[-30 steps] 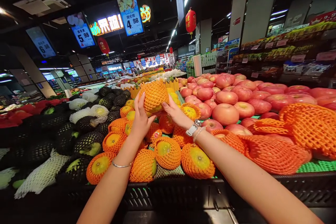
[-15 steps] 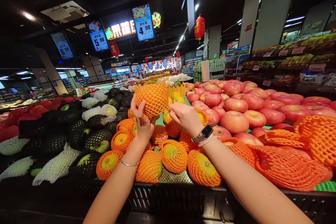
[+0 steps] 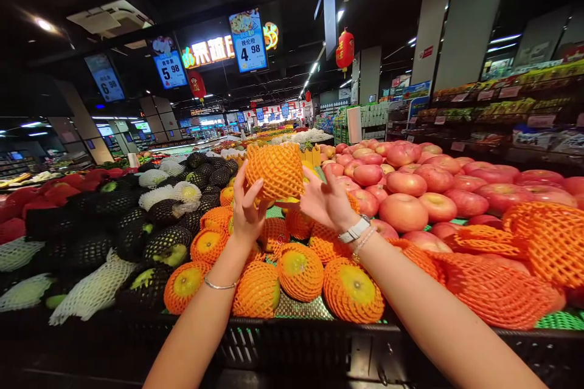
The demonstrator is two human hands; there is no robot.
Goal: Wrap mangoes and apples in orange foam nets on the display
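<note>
My left hand point(image 3: 249, 206) is closed around an orange in an orange foam net point(image 3: 275, 171), raised above the front of the fruit display. Its thumb presses the near side, and the net covers nearly all of the fruit. At the orange's right end is my right hand point(image 3: 329, 199), palm turned toward it, fingers apart and thumb up. Whether those fingertips touch the net I cannot tell. Below both hands lie several other netted oranges point(image 3: 300, 271), their yellow-green tops showing.
Red apples point(image 3: 404, 213) are heaped on the right, with loose orange foam nets point(image 3: 504, 285) in front. Dark netted fruit point(image 3: 168, 243) and white foam nets point(image 3: 93, 289) fill the left. A black crate rim point(image 3: 292, 323) runs along the front. Price screens point(image 3: 249, 41) hang overhead.
My right hand has let go of the net's right end, rolled over and spread its fingers. The orange in my left hand has shifted slightly right and turned a little.
</note>
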